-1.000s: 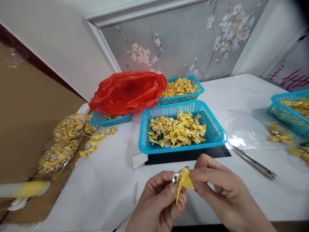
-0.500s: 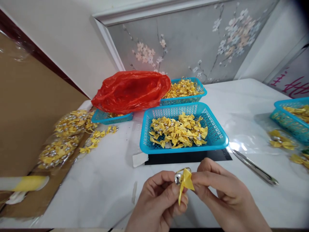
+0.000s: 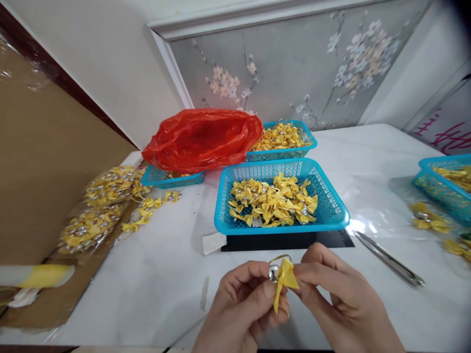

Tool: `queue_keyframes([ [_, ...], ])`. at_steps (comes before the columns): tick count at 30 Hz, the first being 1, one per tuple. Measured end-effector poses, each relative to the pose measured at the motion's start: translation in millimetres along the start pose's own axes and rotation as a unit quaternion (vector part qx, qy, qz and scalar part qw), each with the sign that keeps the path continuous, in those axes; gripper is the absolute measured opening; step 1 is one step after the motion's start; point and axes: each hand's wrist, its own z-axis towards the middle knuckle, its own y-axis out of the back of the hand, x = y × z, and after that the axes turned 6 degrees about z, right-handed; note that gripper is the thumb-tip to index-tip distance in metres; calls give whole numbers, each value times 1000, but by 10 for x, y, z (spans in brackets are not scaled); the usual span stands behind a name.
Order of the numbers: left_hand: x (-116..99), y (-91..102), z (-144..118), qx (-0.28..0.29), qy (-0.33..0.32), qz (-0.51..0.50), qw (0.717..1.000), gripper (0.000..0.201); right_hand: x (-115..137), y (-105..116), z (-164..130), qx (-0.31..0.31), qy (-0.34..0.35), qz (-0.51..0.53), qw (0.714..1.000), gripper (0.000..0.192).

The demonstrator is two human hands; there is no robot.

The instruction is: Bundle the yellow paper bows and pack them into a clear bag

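Note:
Between my two hands, in front of the near basket, is a yellow ribbon bow (image 3: 286,279) with a small silver bell (image 3: 273,273) and a thin gold cord loop (image 3: 280,257) above it. My left hand (image 3: 246,305) pinches the bell and the bow's left side between thumb and fingers. My right hand (image 3: 336,289) has thumb and forefinger closed at the bow's right edge; its fingertips are partly hidden behind the ribbon. Straight ahead, a blue plastic basket (image 3: 283,229) holds a heap of similar yellow bows with silver bells.
Behind stand another blue basket (image 3: 281,156) of bows and a red plastic bag (image 3: 198,142) over a small blue basket (image 3: 172,182). Metal tweezers (image 3: 390,260) lie at right, near loose bows (image 3: 430,218) and a further basket (image 3: 441,181). Bagged bows (image 3: 91,228) lie left.
The bow and bell have turned slightly and the cord loop stands a little higher. Both hands keep nearly the same grip. The view has shifted a little.

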Motion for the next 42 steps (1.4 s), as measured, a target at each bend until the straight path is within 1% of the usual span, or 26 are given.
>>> queue_keyframes([
  [3,-17,11,-7,22,-7,-3,1000,26,-4,-31,-37,-24,2,-18,1000,23],
  [5,-18,1,-9,20,-25,12,999,31,-20,-48,-66,-25,5,-33,999,24],
  [9,12,-53,2,-20,-40,52,998,23,-52,-65,-109,-29,10,-53,998,25],
  [14,43,-102,7,-46,-68,43,996,21,-54,-77,-122,-33,10,-44,998,25],
  [17,36,-113,-10,-63,-77,39,994,21,-46,-95,-121,-47,8,-39,998,26],
  [24,6,-108,-32,-49,-58,29,997,21,-70,-144,-131,-81,16,-28,996,26],
  [27,8,-97,-23,-43,-54,39,997,22,-90,-134,-141,-78,25,-25,996,27],
  [31,30,-62,-7,-30,-61,63,996,22,-98,-61,-114,-64,31,-34,997,26],
  [33,48,-38,2,-20,-72,76,994,22,-90,-16,-83,-38,38,-39,998,25],
  [36,74,-15,16,-7,-107,107,988,18,-65,16,-48,6,48,-32,998,24],
  [37,82,-13,21,-4,-120,119,986,16,-56,15,-45,6,40,-33,999,22],
  [39,100,-20,27,-9,-141,139,980,13,-46,6,-56,-15,9,-48,999,18],
  [41,119,-33,31,-28,-156,158,975,13,-46,16,-78,-28,-13,-74,997,15],
  [42,129,-38,32,-44,-165,169,971,14,-47,32,-90,-24,-5,-91,996,16],
])
